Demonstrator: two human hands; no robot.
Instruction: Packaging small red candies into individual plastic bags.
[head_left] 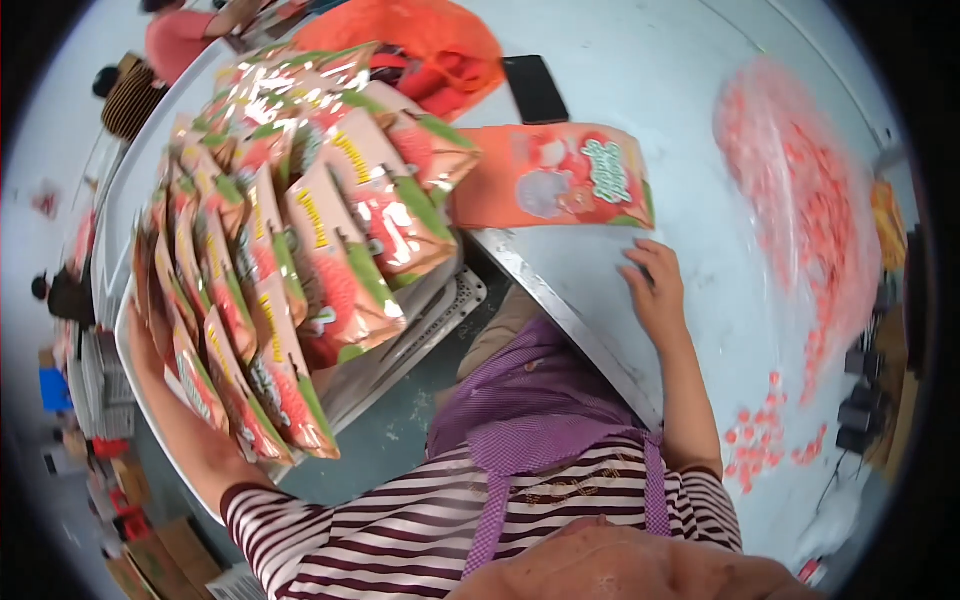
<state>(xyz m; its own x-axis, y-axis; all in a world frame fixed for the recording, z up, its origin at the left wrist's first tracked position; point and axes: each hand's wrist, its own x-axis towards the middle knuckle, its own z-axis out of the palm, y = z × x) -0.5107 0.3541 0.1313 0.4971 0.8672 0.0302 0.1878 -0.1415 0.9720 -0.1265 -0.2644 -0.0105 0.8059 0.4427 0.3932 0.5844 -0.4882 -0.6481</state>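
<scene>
The person's left hand (pixel 148 335), at the left of the frame, is pressing against the back of a fanned stack of glossy pink-and-green snack pouches (pixel 290 230); the stack is hiding most of its fingers, so how far they are curled cannot be told. The pouches are leaning in overlapping rows from the lower left up toward the upper middle, over a grey perforated plastic tray (pixel 440 310). The right hand (pixel 655 290), in the middle right, is lying palm down with fingers spread and gripping nothing on a pale blue-grey metal-edged table (pixel 620 180). Just above that hand, a single flat orange-pink snack pouch (pixel 555 177) is lying on the table, close to the fingertips but apart from them. A clear plastic bag of small red sweets (pixel 800 200) is lying at the right, with loose red sweets (pixel 765 435) scattered below it. A black phone (pixel 534 88) is resting near an orange plastic bag (pixel 420 45) at the top. The person is wearing a striped shirt (pixel 400 530) and purple apron (pixel 530 420).
</scene>
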